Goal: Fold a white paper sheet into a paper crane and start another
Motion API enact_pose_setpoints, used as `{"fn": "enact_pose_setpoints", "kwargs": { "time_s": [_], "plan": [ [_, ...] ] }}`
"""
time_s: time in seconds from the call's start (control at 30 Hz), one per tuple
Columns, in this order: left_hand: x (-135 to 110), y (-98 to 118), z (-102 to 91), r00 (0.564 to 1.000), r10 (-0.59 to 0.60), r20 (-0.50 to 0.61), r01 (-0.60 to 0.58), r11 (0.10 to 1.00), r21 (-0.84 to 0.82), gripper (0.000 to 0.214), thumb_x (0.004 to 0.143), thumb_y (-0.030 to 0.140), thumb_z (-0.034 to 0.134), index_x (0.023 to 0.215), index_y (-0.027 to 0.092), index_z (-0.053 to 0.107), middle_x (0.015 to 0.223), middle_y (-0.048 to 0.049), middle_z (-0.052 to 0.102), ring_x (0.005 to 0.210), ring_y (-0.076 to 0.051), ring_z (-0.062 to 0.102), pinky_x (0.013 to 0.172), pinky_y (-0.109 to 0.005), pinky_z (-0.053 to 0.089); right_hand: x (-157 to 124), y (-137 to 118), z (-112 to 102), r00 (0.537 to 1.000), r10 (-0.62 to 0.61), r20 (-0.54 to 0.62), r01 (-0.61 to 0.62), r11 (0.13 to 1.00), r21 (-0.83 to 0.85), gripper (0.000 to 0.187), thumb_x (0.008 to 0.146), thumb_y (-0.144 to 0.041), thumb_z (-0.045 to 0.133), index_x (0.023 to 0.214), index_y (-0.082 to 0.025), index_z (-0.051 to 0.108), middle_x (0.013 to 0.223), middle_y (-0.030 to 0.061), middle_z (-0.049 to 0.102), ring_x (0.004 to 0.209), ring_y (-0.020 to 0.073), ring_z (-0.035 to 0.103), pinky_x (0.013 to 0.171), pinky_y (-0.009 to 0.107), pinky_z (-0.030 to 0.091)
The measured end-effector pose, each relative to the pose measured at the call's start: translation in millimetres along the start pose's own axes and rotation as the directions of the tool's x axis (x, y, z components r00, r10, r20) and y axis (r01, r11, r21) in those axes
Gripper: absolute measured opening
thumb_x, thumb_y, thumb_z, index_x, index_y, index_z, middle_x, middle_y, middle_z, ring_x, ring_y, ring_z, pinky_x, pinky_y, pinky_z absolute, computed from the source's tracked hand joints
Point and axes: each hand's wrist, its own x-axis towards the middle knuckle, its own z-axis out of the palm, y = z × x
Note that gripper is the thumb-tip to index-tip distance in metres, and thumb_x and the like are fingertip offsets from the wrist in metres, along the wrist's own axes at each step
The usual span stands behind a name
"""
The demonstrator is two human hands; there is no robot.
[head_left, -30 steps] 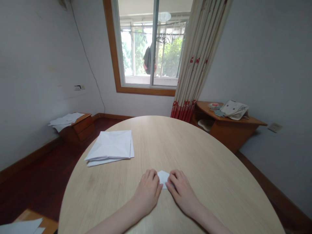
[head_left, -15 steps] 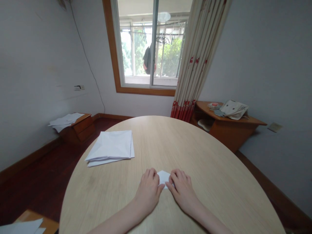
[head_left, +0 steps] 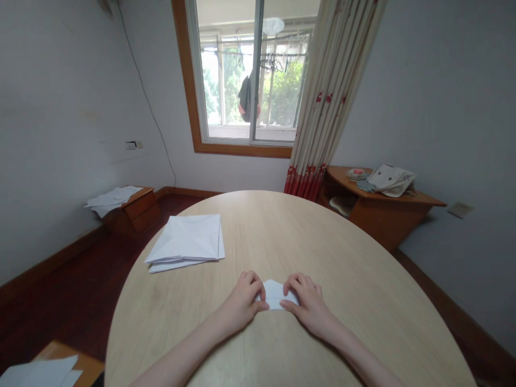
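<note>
A small folded piece of white paper point(head_left: 274, 293) lies on the round light-wood table point(head_left: 363, 301) in front of me. My left hand point(head_left: 243, 300) presses on its left side with curled fingers. On the paper's right side rests my right hand point(head_left: 307, 302), fingers bent and pinching the edge. Most of the paper is hidden under the fingers; only its pointed top shows between them.
A stack of white paper sheets point(head_left: 185, 243) lies at the table's left. More sheets rest on a low wooden cabinet point(head_left: 131, 207) by the left wall. A wooden corner shelf point(head_left: 382, 207) with a bag stands at the right, beside a curtain point(head_left: 328, 97).
Both hands and the paper sit slightly farther from me and a little right in view as my head shifted. The fingers have curled more tightly onto the paper.
</note>
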Motion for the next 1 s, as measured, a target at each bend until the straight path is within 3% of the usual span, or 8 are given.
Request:
{"fn": "enact_pose_setpoints", "kwargs": {
  "time_s": [0.43, 0.77, 0.87, 1.0],
  "plan": [
    [3, -1, -20.1, 0.991, 0.049, 0.122, -0.051, 0.999, 0.013, 0.019, 0.07, 0.006, 0.075, 0.079, 0.019, 0.064, 0.092, -0.0001, 0.053, 0.096, -0.018, 0.049, 0.086, -0.028, 0.04, 1, 12, -13, 1.0, -0.017, 0.006, 0.017, 0.998, 0.054, 0.017, 0.071, -0.018, 0.065, 0.085, -0.025, 0.056, 0.105, 0.0029, 0.055, 0.104, 0.0243, 0.05, 0.089, 0.04, 0.036],
    [2, -3, -25.4, 0.989, 0.043, 0.143, -0.045, 0.999, 0.009, 0.023, 0.068, 0.003, 0.075, 0.084, 0.019, 0.067, 0.091, -0.0003, 0.055, 0.091, -0.017, 0.052, 0.081, -0.027, 0.042, 1, 21, -15, 0.998, -0.048, 0.048, 0.042, 0.993, 0.11, 0.024, 0.07, -0.013, 0.061, 0.09, -0.026, 0.058, 0.109, 0.0027, 0.056, 0.108, 0.0228, 0.049, 0.094, 0.04, 0.037],
    [-1, -1, -24.8, 0.99, 0.076, 0.118, -0.079, 0.997, 0.022, 0.027, 0.071, 0.003, 0.072, 0.091, 0.02, 0.066, 0.093, -0.0001, 0.056, 0.094, -0.018, 0.052, 0.084, -0.028, 0.042, 0, 22, -15, 0.995, -0.086, 0.05, 0.078, 0.987, 0.141, 0.028, 0.074, -0.016, 0.059, 0.099, -0.026, 0.06, 0.114, 0.0048, 0.058, 0.112, 0.0244, 0.049, 0.096, 0.043, 0.036],
    [-8, 3, -22.9, 0.973, 0.201, 0.115, -0.207, 0.977, 0.047, 0.028, 0.081, 0.004, 0.061, 0.1, 0.024, 0.065, 0.102, -0.0009, 0.059, 0.101, -0.017, 0.052, 0.089, -0.028, 0.041, -2, 24, -12, 0.975, -0.213, 0.069, 0.198, 0.963, 0.18, 0.043, 0.083, -0.021, 0.052, 0.126, -0.028, 0.053, 0.13, 0.0069, 0.055, 0.123, 0.0254, 0.044, 0.103, 0.048, 0.031]
  ]
}}
